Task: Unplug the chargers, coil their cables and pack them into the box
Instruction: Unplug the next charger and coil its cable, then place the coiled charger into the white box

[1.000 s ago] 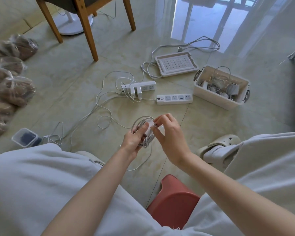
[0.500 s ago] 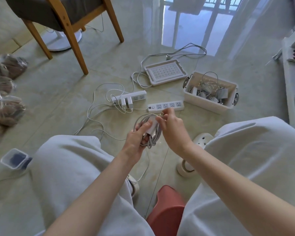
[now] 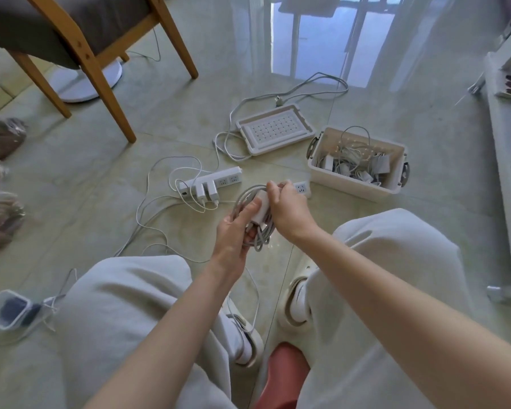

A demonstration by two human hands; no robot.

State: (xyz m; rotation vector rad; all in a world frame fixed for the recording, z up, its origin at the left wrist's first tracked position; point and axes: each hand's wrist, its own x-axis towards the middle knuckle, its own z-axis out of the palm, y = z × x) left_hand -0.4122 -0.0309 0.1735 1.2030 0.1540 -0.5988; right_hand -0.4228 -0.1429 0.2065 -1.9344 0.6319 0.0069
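Holding the coiled cable (image 3: 260, 239) and its white charger (image 3: 261, 209) above the floor, both hands are closed on the one bundle. The left hand (image 3: 233, 228) cups the loops from below with its thumb across the charger, and the right hand (image 3: 286, 208) grips the charger's far end. The box (image 3: 351, 184) lies ahead and to the right — nearer the right hand, open-topped and already part filled, its long side running off rightward. Two more chargers (image 3: 207, 191) sit plugged into the power strip (image 3: 230, 177), ahead-left — later work, I judge.
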